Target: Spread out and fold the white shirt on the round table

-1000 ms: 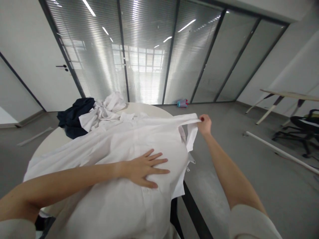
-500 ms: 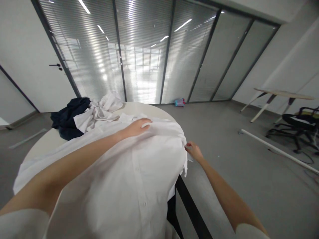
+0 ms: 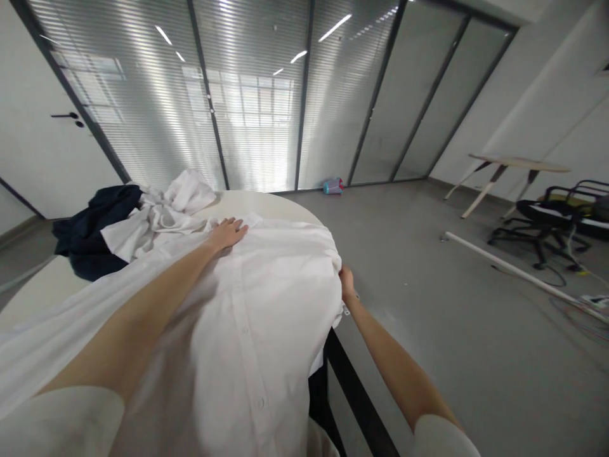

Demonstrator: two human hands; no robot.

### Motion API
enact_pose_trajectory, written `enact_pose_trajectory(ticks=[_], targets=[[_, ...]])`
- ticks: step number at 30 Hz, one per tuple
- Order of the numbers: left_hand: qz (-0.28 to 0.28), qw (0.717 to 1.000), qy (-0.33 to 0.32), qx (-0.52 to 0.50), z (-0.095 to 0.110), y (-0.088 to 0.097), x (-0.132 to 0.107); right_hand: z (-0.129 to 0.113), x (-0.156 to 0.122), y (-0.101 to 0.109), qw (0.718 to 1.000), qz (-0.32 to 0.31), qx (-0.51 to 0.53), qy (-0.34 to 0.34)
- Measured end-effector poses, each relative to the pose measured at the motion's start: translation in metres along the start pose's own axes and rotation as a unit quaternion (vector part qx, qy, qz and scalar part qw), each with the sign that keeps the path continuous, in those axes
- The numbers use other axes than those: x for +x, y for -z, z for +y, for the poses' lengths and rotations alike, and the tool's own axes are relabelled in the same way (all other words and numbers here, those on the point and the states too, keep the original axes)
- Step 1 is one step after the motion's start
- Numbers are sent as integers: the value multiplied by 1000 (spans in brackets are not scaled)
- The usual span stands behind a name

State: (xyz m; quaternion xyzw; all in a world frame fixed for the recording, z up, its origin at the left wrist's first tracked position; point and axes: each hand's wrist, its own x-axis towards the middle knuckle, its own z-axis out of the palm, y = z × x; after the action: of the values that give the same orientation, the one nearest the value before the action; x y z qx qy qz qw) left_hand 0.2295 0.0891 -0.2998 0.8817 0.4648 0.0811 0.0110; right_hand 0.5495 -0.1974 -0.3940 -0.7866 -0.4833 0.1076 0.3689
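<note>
A white button-up shirt (image 3: 280, 273) is spread over a round pale table (image 3: 266, 202), its button strip running toward me. My left hand (image 3: 227, 233) lies on the shirt's far part, palm down with fingers stretched out. At the shirt's right side, where cloth hangs past the table edge, my right hand (image 3: 347, 282) is closed on the fabric. Its fingertips are partly hidden behind the cloth.
Crumpled white cloth (image 3: 162, 212) and a dark navy garment (image 3: 98, 231) lie at the table's left. A black bar (image 3: 356, 393) stands out below the right edge. On the floor beyond are a small basket (image 3: 333, 186), a white pole (image 3: 514, 270) and an office chair (image 3: 547, 212).
My left hand has moved left across the shirt and flattened onto it. My right hand has shifted slightly left, its fingers now behind the shirt's edge. The view has turned a little right.
</note>
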Motion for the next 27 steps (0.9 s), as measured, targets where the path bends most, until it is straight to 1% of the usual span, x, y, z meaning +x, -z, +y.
enact_pose_trajectory(ticks=[2, 3, 4, 6, 8, 9, 10, 11, 13, 17, 19, 20, 21, 23, 25, 27], targets=[[1, 1000, 3, 3, -6, -2, 5, -2, 14, 21, 990, 123, -27, -62], [0, 1000, 4, 4, -8, -2, 7, -4, 24, 35, 980, 178, -41, -77], [-1, 1000, 6, 4, -10, -2, 9, -6, 34, 51, 972, 218, -54, -75], [-3, 1000, 13, 3, -13, -1, 11, -10, 54, 82, 951, 290, -107, -31], [-4, 1000, 21, 2, -13, 2, 12, -12, 69, 101, 933, 311, -180, 18], [-4, 1000, 26, 1, -13, 4, 12, -11, 73, 103, 928, 302, -213, 33], [-4, 1000, 30, 0, -13, 5, 12, -8, 75, 101, 929, 282, -237, 37], [-2, 999, 35, -1, -13, 6, 13, -3, 74, 94, 931, 259, -254, 32], [3, 999, 48, -3, -14, 7, 13, 11, 66, 70, 940, 208, -271, -5], [11, 998, 61, -12, -19, 6, 16, 34, 47, 17, 957, 75, -251, -124], [13, 998, 58, -17, -21, 5, 16, 38, 45, 0, 959, 31, -237, -150], [15, 998, 55, -19, -22, 5, 15, 38, 47, -4, 960, 17, -233, -155], [19, 998, 51, -21, -23, 5, 14, 38, 50, -6, 960, 6, -228, -161], [26, 998, 43, -24, -23, 5, 11, 36, 59, -4, 960, -17, -218, -172], [40, 998, 43, -26, -21, 7, 10, 36, 69, 6, 960, -27, -210, -184], [68, 997, 33, -27, -14, 10, 13, 37, 75, 22, 958, -15, -209, -194]])
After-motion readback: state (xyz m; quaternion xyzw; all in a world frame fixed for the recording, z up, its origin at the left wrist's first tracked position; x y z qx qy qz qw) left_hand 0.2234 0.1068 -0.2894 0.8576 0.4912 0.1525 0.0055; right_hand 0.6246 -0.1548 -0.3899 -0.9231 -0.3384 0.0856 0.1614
